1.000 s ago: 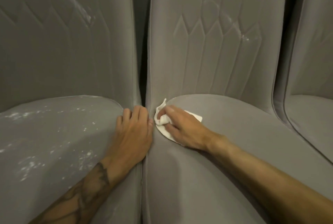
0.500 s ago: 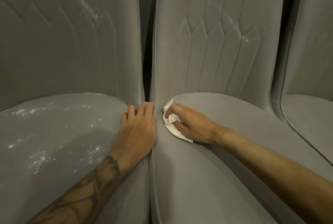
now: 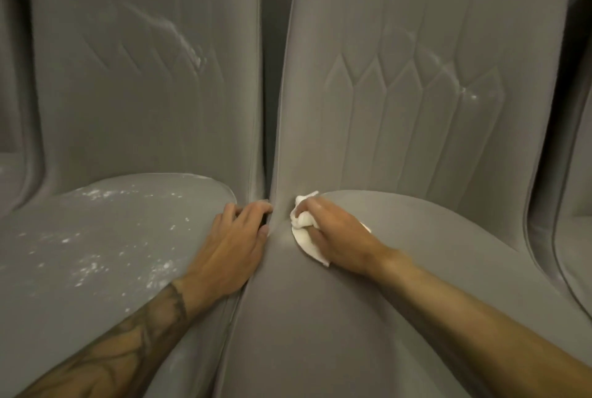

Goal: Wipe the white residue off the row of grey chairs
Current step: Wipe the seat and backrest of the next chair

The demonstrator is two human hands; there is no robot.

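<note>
Grey velvet chairs stand side by side. My right hand point(image 3: 336, 234) grips a bunched white cloth point(image 3: 304, 231) and presses it on the back left corner of the middle chair's seat point(image 3: 400, 269). My left hand point(image 3: 234, 244) rests on the right edge of the left chair's seat point(image 3: 96, 253), fingertips curled into the gap between the two chairs. White residue point(image 3: 93, 266) speckles the left seat, and a white streak point(image 3: 182, 42) crosses its backrest. Faint white marks point(image 3: 467, 93) show on the middle chair's backrest.
A third grey chair point(image 3: 576, 237) is partly in view at the right edge, and part of another point(image 3: 12, 167) at the far left. A dark narrow gap point(image 3: 272, 77) runs between the left and middle backrests.
My right hand with the cloth has stayed at the seat's back left corner, shifting only slightly. My left hand keeps its place at the gap. The camera has swung to the left.
</note>
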